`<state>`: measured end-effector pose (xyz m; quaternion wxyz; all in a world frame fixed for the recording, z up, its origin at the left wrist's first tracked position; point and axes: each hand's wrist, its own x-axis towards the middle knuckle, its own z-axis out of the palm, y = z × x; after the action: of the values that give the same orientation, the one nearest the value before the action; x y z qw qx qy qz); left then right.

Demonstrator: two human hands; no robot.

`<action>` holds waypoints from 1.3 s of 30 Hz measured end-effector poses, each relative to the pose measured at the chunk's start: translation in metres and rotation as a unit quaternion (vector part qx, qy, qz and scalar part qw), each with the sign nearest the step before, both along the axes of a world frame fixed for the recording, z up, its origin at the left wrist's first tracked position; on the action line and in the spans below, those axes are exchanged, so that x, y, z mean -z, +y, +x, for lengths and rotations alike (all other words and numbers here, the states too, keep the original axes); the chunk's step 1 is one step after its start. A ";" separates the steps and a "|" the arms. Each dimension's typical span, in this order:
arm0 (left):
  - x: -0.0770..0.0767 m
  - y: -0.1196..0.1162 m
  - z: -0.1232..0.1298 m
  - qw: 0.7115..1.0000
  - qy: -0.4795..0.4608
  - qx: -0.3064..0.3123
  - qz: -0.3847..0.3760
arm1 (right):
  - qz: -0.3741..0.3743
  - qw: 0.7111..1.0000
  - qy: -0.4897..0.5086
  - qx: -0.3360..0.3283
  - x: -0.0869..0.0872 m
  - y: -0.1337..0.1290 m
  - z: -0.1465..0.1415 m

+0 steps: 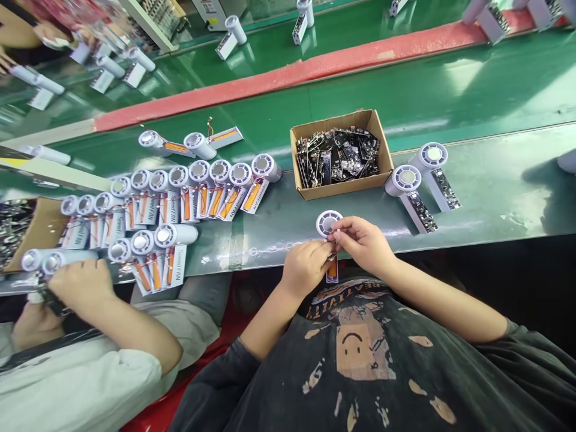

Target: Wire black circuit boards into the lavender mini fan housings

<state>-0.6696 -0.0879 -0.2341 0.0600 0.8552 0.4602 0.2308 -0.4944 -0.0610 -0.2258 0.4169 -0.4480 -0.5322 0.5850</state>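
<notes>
A white handheld fan [332, 273] stands at the bench's near edge in front of me, its round grille towards the camera and an orange strip showing in its open handle. My left hand [306, 268] is closed around the upper handle, fingertips bent inward. From the other side my right hand [365, 243] meets it just below the fan head, thumb and forefinger pinched together. Whatever small part lies between the fingertips is mostly hidden; thin wires may be there. Just beyond is a cardboard box [342, 191] of black circuit boards [330, 162].
Rows of fans with orange strips and loose red wires [211, 192] lie to the left. Two fans with circuit boards fitted [420, 213] rest at right. A co-worker's hand [83, 282] works at far left. A red strip [297, 72] runs along the green line behind.
</notes>
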 end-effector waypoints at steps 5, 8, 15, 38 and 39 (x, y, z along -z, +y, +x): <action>0.004 0.004 -0.004 0.998 -0.025 0.016 0.062 | 0.091 0.993 -0.051 -0.062 0.003 -0.004 0.009; 0.005 0.004 -0.004 0.998 -0.053 0.014 0.038 | 0.281 0.929 -0.242 0.004 0.008 -0.007 0.037; 0.019 0.005 -0.006 0.992 -0.125 0.022 0.022 | 0.346 0.752 -0.527 0.194 0.030 -0.009 0.124; 0.033 0.007 -0.006 0.984 -0.153 0.043 0.077 | 0.332 0.734 -0.547 0.228 0.055 -0.012 0.132; 0.034 0.007 -0.006 0.984 -0.151 0.045 0.077 | 0.334 0.736 -0.543 0.230 0.056 -0.013 0.133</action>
<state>-0.6756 -0.0806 -0.2677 0.0730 0.8322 0.3877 0.3896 -0.3617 -0.0736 -0.2821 0.3019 -0.6301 -0.7102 -0.0862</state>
